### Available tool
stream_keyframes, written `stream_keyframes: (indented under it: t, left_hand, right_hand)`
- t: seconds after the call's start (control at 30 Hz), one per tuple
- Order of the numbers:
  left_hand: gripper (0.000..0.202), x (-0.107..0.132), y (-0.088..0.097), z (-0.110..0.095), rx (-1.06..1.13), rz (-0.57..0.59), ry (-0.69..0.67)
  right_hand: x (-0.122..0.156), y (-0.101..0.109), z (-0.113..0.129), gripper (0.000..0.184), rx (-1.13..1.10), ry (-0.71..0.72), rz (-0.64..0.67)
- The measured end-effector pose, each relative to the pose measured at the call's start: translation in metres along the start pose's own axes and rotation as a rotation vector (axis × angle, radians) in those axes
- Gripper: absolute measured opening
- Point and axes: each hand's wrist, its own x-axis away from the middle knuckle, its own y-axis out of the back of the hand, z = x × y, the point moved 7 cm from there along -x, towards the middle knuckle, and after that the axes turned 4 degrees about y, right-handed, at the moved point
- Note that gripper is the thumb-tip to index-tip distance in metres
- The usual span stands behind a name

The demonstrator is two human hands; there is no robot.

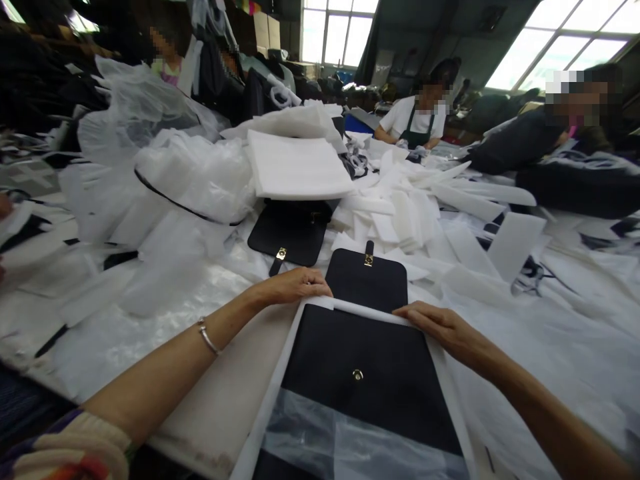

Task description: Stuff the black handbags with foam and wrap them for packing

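A black bag (365, 347) with its flap (370, 279) laid open lies in front of me. White foam sheet (370, 311) runs along its top edge and sides, and a strip of clear plastic (340, 427) crosses its lower front. A round gold clasp part (357, 375) sits on the bag's front; a matching metal piece is on the flap's strap. My left hand (305, 283) is closed on the foam at the top left corner. At the top right corner my right hand (435, 321) pinches the foam edge, its thumb mostly hidden.
Behind lies another black bag (290, 233) with a stack of white foam sheets (300, 163) above it. Crumpled plastic bags (190, 173) heap up at left. Loose foam pieces (400, 210) spread to the right. Co-workers stand across the table, one in a dark apron (415, 133).
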Motion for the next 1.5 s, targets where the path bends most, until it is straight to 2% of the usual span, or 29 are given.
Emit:
stream_keyframes:
  t: [0.13,0.27,0.37,0.47,0.6,0.67,0.77,0.83,0.9,1.0,1.03,1.1,1.13,1.2,1.27,1.33,1.4,1.43,1.5]
  left_hand:
    - [0.047,0.004,0.0,-0.02,-0.227,0.065,-0.037]
    - [0.046,0.008,-0.007,-0.046,-0.706,-0.045,-0.034]
    - [0.036,0.008,-0.017,-0.058,-0.905,-0.084,0.013]
    - [0.027,0.011,-0.028,-0.063,-0.881,-0.065,0.055]
    - [0.044,0.017,-0.038,-0.063,-0.81,-0.129,0.113]
    - [0.048,0.019,-0.042,-0.063,-0.826,-0.169,0.107]
    - [0.044,0.018,-0.05,-0.066,-0.844,-0.168,0.049]
    - [0.043,0.016,-0.052,-0.068,-0.844,-0.146,0.018]
    - [0.039,0.015,-0.052,-0.069,-0.834,-0.137,-0.001]
    - [0.037,0.015,-0.052,-0.069,-0.789,-0.148,-0.037]
    - [0.036,0.015,-0.052,-0.069,-0.772,-0.15,-0.05]
    - [0.036,0.015,-0.054,-0.068,-0.747,-0.147,-0.072]
    - [0.036,0.016,-0.054,-0.068,-0.738,-0.146,-0.083]
    - [0.036,0.017,-0.055,-0.068,-0.724,-0.147,-0.1]
    - [0.036,0.018,-0.055,-0.069,-0.71,-0.148,-0.1]
    - [0.037,0.019,-0.054,-0.069,-0.703,-0.15,-0.088]
    - [0.039,0.02,-0.054,-0.069,-0.701,-0.153,-0.084]
    - [0.039,0.02,-0.054,-0.069,-0.698,-0.154,-0.089]
    - [0.04,0.02,-0.055,-0.07,-0.684,-0.151,-0.102]
  right_hand:
    - [0.009,-0.001,0.012,0.052,0.077,0.093,-0.041]
    - [0.007,-0.009,0.015,0.052,0.199,0.099,-0.06]
    - [0.001,-0.012,0.016,0.05,0.207,0.093,-0.073]
    - [-0.002,-0.011,0.019,0.042,0.162,0.103,-0.128]
    - [-0.002,-0.014,0.022,0.028,0.137,0.185,-0.192]
    - [-0.002,-0.017,0.023,0.029,0.161,0.222,-0.201]
    - [0.001,-0.017,0.03,0.028,0.271,0.253,-0.248]
    - [0.01,-0.006,0.039,0.024,0.332,0.274,-0.345]
    - [0.026,0.013,0.047,0.022,0.334,0.286,-0.469]
    - [0.061,0.044,0.043,0.023,0.323,0.213,-0.582]
    - [0.074,0.05,0.037,0.025,0.338,0.157,-0.571]
    - [0.095,0.049,0.02,0.03,0.398,0.041,-0.466]
    - [0.105,0.042,0.012,0.036,0.441,0.001,-0.385]
    - [0.119,0.019,-0.004,0.061,0.55,-0.031,-0.255]
    - [0.128,-0.005,-0.018,0.08,0.678,-0.035,-0.238]
    - [0.131,-0.021,-0.027,0.07,0.793,-0.018,-0.307]
    - [0.133,-0.026,-0.032,0.04,0.852,0.016,-0.394]
    - [0.135,-0.022,-0.033,0.027,0.855,0.026,-0.439]
    - [0.142,-0.003,-0.032,0.023,0.814,0.024,-0.539]
